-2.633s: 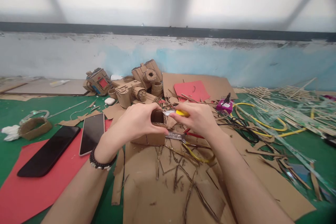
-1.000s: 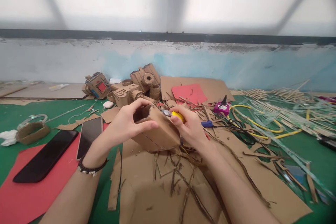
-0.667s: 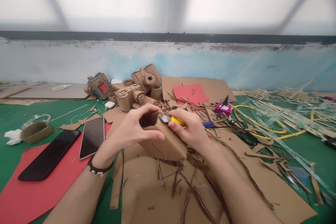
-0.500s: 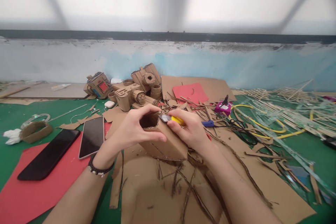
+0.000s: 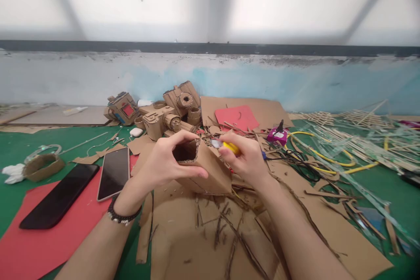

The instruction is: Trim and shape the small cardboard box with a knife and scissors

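My left hand [image 5: 166,161] grips a small open cardboard box [image 5: 206,171], tilted so its dark opening faces up and towards me. My right hand [image 5: 248,160] is closed round a yellow-handled utility knife [image 5: 229,146] whose metal tip sits just right of the box's upper edge. Both hands hover over a brown cardboard sheet [image 5: 203,232] strewn with thin cardboard strips.
Two phones [image 5: 114,173] [image 5: 59,196] lie on red paper [image 5: 29,245] at the left. Cardboard models [image 5: 164,116] stand behind the hands. A purple tool [image 5: 277,134], yellow cables [image 5: 328,157] and a heap of sticks [image 5: 357,140] lie to the right.
The box was lifted off the sheet and tilted. In the last half second my right hand drew the knife a little to the right, off the box's rim.
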The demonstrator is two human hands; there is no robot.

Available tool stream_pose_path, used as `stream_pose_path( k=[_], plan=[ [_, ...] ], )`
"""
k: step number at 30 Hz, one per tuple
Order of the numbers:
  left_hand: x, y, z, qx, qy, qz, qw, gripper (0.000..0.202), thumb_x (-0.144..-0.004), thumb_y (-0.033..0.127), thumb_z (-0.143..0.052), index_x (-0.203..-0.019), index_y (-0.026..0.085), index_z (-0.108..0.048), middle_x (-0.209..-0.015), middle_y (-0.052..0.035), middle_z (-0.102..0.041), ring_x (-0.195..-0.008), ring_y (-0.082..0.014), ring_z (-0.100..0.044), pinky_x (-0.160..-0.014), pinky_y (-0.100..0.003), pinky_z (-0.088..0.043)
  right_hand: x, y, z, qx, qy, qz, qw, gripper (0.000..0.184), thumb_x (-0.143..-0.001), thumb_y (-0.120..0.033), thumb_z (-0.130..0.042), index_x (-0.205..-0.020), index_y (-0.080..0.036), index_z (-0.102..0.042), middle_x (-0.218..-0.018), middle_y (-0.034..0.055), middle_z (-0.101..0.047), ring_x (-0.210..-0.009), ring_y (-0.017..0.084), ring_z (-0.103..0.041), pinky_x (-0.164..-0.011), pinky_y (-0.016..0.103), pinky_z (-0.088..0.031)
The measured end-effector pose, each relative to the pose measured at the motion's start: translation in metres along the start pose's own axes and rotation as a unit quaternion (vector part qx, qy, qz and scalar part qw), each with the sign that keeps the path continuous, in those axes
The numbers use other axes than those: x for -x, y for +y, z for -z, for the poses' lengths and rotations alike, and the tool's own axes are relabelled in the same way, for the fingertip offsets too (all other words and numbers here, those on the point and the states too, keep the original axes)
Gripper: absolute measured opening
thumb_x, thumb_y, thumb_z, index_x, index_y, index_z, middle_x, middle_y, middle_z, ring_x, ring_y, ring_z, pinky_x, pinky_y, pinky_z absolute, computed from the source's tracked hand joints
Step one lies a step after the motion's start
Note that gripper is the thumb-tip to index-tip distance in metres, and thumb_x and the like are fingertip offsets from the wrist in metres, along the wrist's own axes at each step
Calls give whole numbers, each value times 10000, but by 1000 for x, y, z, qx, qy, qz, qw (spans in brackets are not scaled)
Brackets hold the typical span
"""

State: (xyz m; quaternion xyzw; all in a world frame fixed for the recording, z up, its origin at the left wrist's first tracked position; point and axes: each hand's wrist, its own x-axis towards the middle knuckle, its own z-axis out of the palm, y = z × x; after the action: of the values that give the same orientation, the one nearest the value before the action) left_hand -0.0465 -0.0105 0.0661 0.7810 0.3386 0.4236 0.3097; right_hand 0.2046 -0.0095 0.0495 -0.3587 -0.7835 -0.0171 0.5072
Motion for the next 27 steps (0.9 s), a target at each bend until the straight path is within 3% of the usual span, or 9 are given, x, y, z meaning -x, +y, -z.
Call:
stream_pose_path(
  k=[3, 9, 19, 22, 25, 27],
  plan=[
    [1, 0, 2, -67, 24, -57, 996, 710, -665, 708, -973, -1122, 215, -744, -879, -11, -776, -760, -197, -706, -722, -296, -573, 2, -6, -7, 2, -24, 48, 999, 563, -1107, -668, -480, -956, -215, -777, -805, 49, -790, -647, 156, -670, -642, 269, -482],
    [4, 2, 4, -170, 35, -93, 980, 690, -699, 676, -971, -1191, 241, -760, -1083, -52, -843, -925, -254, -795, -816, -341, -612, 1, 3, -3, 75, 3, 16, 997, 558, -1109, -663, -489, -943, -217, -780, -824, 56, -807, -681, 157, -690, -653, 269, -465],
    [2, -4, 7, -170, 27, -99, 980, 677, -715, 674, -963, -1194, 244, -751, -1068, -39, -847, -906, -250, -803, -807, -339, -616, 2, 6, -7, 119, -1, 24, 993, 665, -1116, -717, -398, -888, -218, -775, -748, 47, -777, -631, 153, -674, -615, 264, -427],
    [2, -4, 7, -173, 31, -96, 980, 679, -708, 674, -967, -1180, 236, -751, -1038, -37, -845, -875, -247, -797, -792, -338, -609, 2, 4, -8, 130, 35, 4, 991, 654, -1127, -691, -401, -881, -210, -770, -699, 34, -748, -572, 139, -624, -585, 263, -403],
    [3, -4, 7, -176, 32, -102, 979, 690, -694, 675, -974, -1183, 241, -755, -1043, -41, -844, -876, -250, -793, -779, -336, -600, 2, 2, -8, 107, 12, 26, 994, 680, -1109, -726, -394, -889, -208, -775, -727, 45, -757, -599, 148, -633, -603, 267, -420],
    [3, -3, 7, -169, 29, -105, 980, 697, -689, 665, -982, -1194, 242, -754, -1056, -45, -844, -887, -252, -794, -790, -338, -602, 2, 2, -8, 119, 24, -11, 993, 660, -1107, -719, -409, -882, -218, -773, -687, 28, -736, -579, 149, -618, -586, 272, -399]
  ],
)
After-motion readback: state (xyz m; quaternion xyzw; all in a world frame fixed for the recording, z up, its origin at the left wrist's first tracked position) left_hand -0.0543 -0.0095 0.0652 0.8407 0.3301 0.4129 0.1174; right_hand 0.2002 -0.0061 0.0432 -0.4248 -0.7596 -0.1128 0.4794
